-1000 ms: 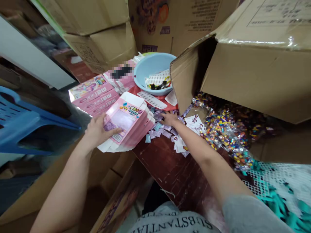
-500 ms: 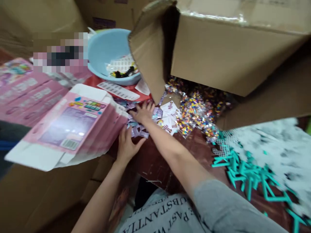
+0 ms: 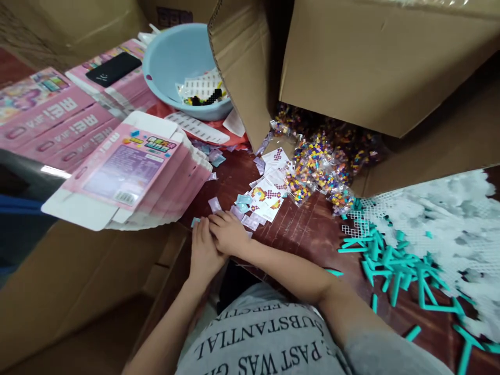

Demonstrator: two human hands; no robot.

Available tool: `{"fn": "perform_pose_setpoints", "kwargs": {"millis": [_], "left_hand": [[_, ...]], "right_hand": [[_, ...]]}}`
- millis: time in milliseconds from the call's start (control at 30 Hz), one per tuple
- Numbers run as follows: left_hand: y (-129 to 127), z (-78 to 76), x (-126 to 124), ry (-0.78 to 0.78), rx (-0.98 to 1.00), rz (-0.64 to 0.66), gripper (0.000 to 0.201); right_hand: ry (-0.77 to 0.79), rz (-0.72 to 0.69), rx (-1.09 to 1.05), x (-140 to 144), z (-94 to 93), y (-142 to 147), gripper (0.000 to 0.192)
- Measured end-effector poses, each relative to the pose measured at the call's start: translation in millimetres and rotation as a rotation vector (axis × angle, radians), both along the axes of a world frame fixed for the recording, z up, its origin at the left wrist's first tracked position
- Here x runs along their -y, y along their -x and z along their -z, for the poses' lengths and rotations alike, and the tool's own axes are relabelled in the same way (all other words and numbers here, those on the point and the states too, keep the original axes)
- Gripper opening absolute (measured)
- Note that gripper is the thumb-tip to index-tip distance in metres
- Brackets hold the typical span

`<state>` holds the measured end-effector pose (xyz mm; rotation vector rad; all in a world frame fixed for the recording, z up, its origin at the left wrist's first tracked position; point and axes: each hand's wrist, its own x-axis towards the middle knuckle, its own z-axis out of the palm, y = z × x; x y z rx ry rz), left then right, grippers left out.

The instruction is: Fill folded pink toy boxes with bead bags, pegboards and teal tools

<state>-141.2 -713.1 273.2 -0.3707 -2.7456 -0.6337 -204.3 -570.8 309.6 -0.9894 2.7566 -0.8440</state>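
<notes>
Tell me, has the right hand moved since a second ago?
Yes. The right hand pulled back from near the cardboard box flap toward the table's near edge, joining the left hand.

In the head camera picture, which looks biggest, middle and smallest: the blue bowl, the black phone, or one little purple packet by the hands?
1. blue bowl
2. black phone
3. purple packet

The bowl and phone lie farther from the camera than the packet, yet look bigger, so the order is safe.

Grey shirt (image 3: 258, 338) reads, seemingly, "SUBSTANTIAL", "PAST WAS"
</notes>
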Motion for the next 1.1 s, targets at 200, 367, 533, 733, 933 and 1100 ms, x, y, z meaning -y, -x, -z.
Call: {"fn": "perform_pose_setpoints", "kwargs": {"millis": [200, 367, 533, 733, 933, 1100], "left_hand": [[-54, -15.5, -71, -0.019, -0.003, 0.133, 0.098], [-43, -16.8, -132, -0.046, 0.028, 0.298, 0.097], [21, -24.3, -178, -0.105, 0.132, 0.305, 0.100], [58, -62.9, -177, -0.033, 0.122, 0.371, 0.113], [73, -156.3, -58, 0.011, -0.114, 0.310, 0.069], [154, -209.9, 101, -0.084, -0.034, -0.278, 0.119]], "right_hand": [[0.074, 0.100, -0.001, -77, 6.3, -77, 0.050], [-0.020, 0.236, -0.049, -148, 2.3, -90, 0.055], [-0.132, 0.254, -0.040, -191, -9.7, -23, 0.056], [-0.110, 0.271, -0.204, -200, -33.3, 3, 0.054], [-0.212, 0.048, -0.470, -170, -24.2, -46, 0.057], [-0.281, -0.075, -0.411, -157, -4.9, -27, 0.044]]}}
